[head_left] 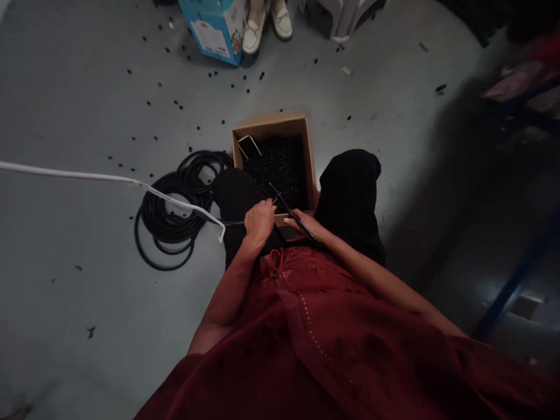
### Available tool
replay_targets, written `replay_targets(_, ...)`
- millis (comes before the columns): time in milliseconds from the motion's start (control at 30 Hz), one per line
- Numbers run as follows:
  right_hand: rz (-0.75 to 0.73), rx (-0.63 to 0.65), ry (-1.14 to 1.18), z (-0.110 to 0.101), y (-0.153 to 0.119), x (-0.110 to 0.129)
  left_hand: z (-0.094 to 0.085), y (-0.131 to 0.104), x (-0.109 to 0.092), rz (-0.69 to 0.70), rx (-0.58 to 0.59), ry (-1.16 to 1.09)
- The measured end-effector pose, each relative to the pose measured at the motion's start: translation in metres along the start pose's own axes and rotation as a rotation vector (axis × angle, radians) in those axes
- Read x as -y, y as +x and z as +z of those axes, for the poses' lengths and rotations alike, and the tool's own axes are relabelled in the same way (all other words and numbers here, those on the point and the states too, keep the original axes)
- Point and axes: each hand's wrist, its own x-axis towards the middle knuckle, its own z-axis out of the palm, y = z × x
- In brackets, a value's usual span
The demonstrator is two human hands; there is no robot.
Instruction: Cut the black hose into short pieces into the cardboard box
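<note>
Many small black pieces [280,160] fill the cardboard box [310,154]; a black coil [154,220] is left on the floor [87,227].
In the head view, the work looks well under way: pieces cover the box's visible bottom, while the coil, near its near-left corner, suggests plenty remains. At the box's near edge, the left hand [259,220] is closed around a black strand [234,223], thin and ribbed. The right hand [306,224], by the same edge, is partly curled at a slender dark length [286,205] slanting over the box; whether it grips this cannot be told. The coil looks smooth and loosely looped, the pieces glossy.
</note>
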Motion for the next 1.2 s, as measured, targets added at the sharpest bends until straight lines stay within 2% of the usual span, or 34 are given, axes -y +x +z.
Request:
replay_targets(200, -0.026, -0.030, -0.121, -0.002, 0.002, 0.002, 0.001, 0.002, 0.001, 0.014, -0.006, 0.003)
replay_targets(467, -0.036, -0.064, -0.127, 0.002, 0.007, -0.001, 0.000, 0.003, 0.001, 0.016, 0.004, -0.005)
replay_targets(567, -0.060, -0.041, -0.070, 0.003, 0.005, -0.002, -0.003, 0.004, 0.004, 0.034, 0.017, 0.001)
replay_targets(800, -0.144, 0.081, 0.229, 0.002, 0.000, -0.008, -0.017, 0.004, 0.012, 0.106, 0.081, 0.020)
replay_targets(1000, -0.130, 0.071, 0.155, 0.000, 0.005, -0.010, -0.018, 0.005, 0.012, 0.106, 0.103, 0.033)
replay_targets(1200, -0.166, 0.139, 0.154, -0.009, 0.001, -0.010, -0.017, 0.003, 0.015, 0.128, 0.084, 0.039)
